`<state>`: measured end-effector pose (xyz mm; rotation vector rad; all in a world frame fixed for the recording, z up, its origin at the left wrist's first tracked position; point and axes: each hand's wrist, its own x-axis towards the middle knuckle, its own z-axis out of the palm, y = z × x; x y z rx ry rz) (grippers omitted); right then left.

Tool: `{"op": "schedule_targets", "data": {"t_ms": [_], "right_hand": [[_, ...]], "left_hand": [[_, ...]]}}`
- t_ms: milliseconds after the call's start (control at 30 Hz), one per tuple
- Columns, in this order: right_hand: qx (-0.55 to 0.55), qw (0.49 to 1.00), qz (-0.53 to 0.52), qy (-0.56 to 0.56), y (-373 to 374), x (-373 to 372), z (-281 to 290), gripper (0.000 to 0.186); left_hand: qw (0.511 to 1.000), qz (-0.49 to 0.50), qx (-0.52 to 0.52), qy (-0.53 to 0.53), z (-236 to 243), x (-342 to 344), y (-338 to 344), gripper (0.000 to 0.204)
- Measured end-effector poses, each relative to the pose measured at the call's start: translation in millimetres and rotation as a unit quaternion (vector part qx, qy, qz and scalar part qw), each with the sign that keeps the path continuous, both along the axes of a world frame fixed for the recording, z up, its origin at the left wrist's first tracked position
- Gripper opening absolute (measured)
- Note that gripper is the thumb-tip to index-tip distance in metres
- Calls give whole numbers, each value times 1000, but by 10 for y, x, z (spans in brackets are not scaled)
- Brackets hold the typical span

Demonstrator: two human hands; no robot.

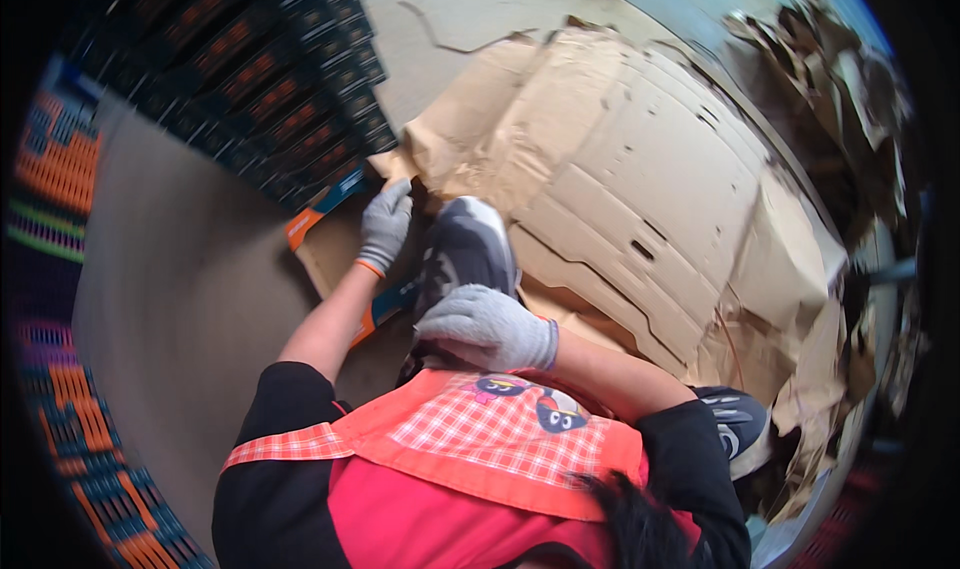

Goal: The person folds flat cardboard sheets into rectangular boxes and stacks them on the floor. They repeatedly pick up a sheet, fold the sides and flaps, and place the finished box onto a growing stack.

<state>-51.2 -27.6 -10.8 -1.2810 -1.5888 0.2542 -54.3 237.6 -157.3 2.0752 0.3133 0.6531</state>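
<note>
Grip, right hand (490,331): grey-gloved, fingers loosely curled, palm turned out of sight; nothing visible held, though whether it has hold of anything cannot be told. Position: above the leg, just behind the forward shoe (468,254), which is dark with a pale toe and stands beside the left edge of the cardboard pile. Grip, left hand (387,227): matching glove, orange cuff, arm extended, fingers partly bent at the carton's far side; blur hides whether they are closed on it. One carton (300,227), shallow, brown inside, orange and teal at the rim: on the floor (180,259), off the pile's near left corner, partly hidden by forearm and shoe. One cardboard pile (600,169): broad brown sheets, slotted and creased, overlapping, with crumpled pieces at its right edge. One stack of dark cartons (250,79), orange-marked: beyond the left hand, left of the pile. One heap of torn cardboard (820,89): past the pile's far right corner. Progress, as judged: many sheets already lie opened out; the carton by the left hand has walls standing and appears not yet flattened, so that one piece at least seems left
</note>
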Motion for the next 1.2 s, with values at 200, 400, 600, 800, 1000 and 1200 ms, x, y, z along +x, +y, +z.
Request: {"op": "schedule_targets", "data": {"t_ms": [200, 400, 600, 800, 1000, 1200], "right_hand": [[-331, 814, -438, 188, -1453, -96, -617, 27], [-278, 647, -689, 174, -2736, -1293, -292, 28], [-81, 242, -967, -10, -4063, -2402, -70, 42], [-116, 312, -927, 172, -4305, -2380, -362, 42], [-79, 348, -925, 128, -4267, -2359, -318, 30], [-50, 365, -928, 51, -4254, -2204, -398, 26]], "left_hand": [[948, -304, 85, 35, 564, 1684, -684, 33], [698, -607, 376, 48, 255, 2709, -2205, 34], [635, -537, 540, 133, 283, 2384, -3874, 40], [434, -759, 482, 52, 1493, 477, -5080, 46], [132, -927, 322, -142, 3703, -1160, -5200, 31], [-88, -840, 468, -258, 4419, -1702, -4550, 22]]}}
